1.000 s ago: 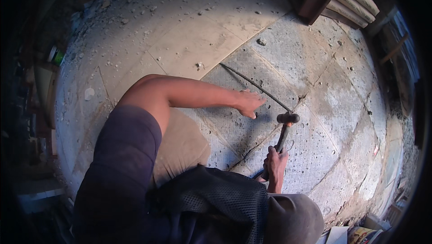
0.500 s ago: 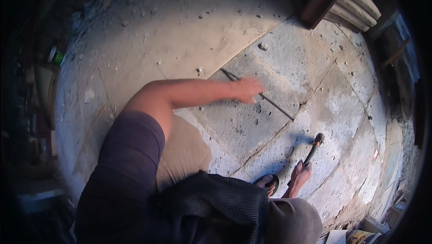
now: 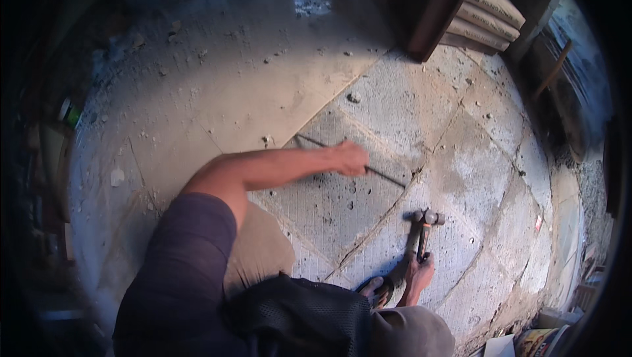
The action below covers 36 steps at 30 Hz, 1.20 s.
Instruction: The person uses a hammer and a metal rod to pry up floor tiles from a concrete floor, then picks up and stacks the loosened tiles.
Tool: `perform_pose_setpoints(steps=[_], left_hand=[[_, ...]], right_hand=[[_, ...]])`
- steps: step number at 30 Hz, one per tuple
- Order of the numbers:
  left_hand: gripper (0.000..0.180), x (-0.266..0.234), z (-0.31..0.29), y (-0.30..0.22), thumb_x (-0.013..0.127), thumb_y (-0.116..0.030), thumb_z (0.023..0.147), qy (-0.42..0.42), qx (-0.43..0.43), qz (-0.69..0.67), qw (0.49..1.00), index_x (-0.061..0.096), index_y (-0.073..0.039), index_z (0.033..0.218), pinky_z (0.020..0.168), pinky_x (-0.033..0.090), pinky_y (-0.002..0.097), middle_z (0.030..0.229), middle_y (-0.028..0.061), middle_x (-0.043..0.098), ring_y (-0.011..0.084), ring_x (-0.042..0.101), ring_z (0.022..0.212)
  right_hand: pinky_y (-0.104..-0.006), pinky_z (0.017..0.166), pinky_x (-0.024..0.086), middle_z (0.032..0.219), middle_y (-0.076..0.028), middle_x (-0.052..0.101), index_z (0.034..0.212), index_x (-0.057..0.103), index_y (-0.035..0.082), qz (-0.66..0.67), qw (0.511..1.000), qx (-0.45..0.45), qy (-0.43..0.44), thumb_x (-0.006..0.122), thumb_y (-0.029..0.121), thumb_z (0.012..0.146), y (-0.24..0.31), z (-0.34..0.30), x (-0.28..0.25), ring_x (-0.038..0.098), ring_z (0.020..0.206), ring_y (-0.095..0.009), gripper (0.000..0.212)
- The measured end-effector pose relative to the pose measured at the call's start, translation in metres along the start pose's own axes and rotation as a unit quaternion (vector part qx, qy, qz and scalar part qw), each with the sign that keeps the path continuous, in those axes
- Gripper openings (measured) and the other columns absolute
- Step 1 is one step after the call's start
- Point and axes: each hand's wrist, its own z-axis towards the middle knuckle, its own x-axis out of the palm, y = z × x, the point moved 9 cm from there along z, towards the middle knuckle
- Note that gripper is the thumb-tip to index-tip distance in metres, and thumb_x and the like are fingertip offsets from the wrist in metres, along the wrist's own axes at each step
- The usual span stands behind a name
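My left hand point(image 3: 351, 159) reaches across the floor and is closed around the middle of a thin dark metal rod point(image 3: 387, 178). One end of the rod lies toward the far left, by the edge of the smooth beige floor; the other points right, along a joint. Low on the right, my right hand point(image 3: 420, 273) grips a hammer point(image 3: 426, 233) by its black and orange handle. The steel hammer head is up, a short way above the ridged grey floor point(image 3: 342, 215). My sandalled foot point(image 3: 376, 287) is just left of that hand.
Stacked paper sacks point(image 3: 484, 18) stand at the far right behind a dark upright post point(image 3: 444, 11). Small rubble bits, one a larger stone point(image 3: 354, 97), are scattered over the floor. A printed bucket point(image 3: 538, 342) sits at the lower right.
My left hand has closed on the rod, its fingers having been spread over it. The hammer has turned, so its head now shows side-on. The whole view has shifted somewhat.
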Motion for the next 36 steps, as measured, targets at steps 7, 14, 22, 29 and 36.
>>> perform_pose_setpoints(steps=[7, 14, 22, 29, 36], left_hand=[[0.064, -0.123, -0.093, 0.127, 0.048, -0.07, 0.089, -0.337, -0.186, -0.281, 0.879, 0.044, -0.018, 0.053, 0.045, 0.038, 0.035, 0.048, -0.0051, 0.041, 0.0128, 0.042, 0.042], [0.064, -0.185, -0.199, 0.171, 0.049, -0.067, 0.092, -0.469, -0.224, -0.177, 0.835, 0.044, -0.015, 0.054, 0.05, 0.042, 0.0386, 0.048, -0.0033, 0.041, 0.0143, 0.045, 0.044], [0.059, -0.186, -0.177, 0.028, 0.044, -0.063, 0.096, -0.353, -0.067, -0.396, 0.845, 0.046, -0.017, 0.06, 0.044, 0.045, 0.0279, 0.048, -0.0052, 0.036, 0.009, 0.039, 0.039], [0.065, -0.147, -0.146, -0.084, 0.048, -0.065, 0.093, -0.237, 0.061, -0.501, 0.83, 0.058, -0.004, 0.073, 0.074, 0.053, 0.0417, 0.062, 0.0064, 0.055, 0.0185, 0.057, 0.06], [0.077, -0.054, -0.123, 0.089, 0.068, -0.054, 0.085, -0.299, -0.098, -0.239, 0.919, 0.047, 0.001, 0.134, 0.098, 0.045, 0.0417, 0.132, 0.0237, 0.052, 0.0331, 0.054, 0.12]], right_hand=[[-0.0456, 0.067, 0.049, 0.078, -0.021, 0.066, 0.095, 0.056, -0.001, 0.014, 0.998, -0.025, 0.047, 0.071, 0.028, 0.086, 0.015, -0.006, 0.008, 0.065, 0.073, -0.039, 0.034], [-0.0456, 0.081, 0.048, 0.107, -0.025, 0.062, 0.11, 0.056, -0.002, -0.083, 0.988, -0.112, -0.071, 0.072, 0.029, 0.086, 0.041, -0.009, -0.003, 0.062, 0.095, -0.039, 0.042], [-0.0455, 0.108, 0.038, 0.139, -0.018, 0.049, 0.139, 0.045, 0.003, 0.288, 0.893, -0.289, 0.193, 0.069, 0.033, 0.091, 0.265, -0.059, -0.01, 0.046, 0.13, -0.031, 0.061], [-0.0271, 0.075, 0.045, 0.095, -0.003, 0.058, 0.124, 0.053, 0.003, 0.462, 0.801, -0.231, 0.301, 0.06, 0.023, 0.099, 0.306, -0.094, 0.005, 0.056, 0.086, -0.013, 0.033], [-0.0197, 0.046, 0.026, 0.065, 0.009, 0.041, 0.09, 0.055, 0.009, 0.446, 0.868, -0.078, 0.202, 0.059, 0.024, 0.099, 0.2, -0.067, 0.025, 0.035, 0.053, -0.001, 0.018]])
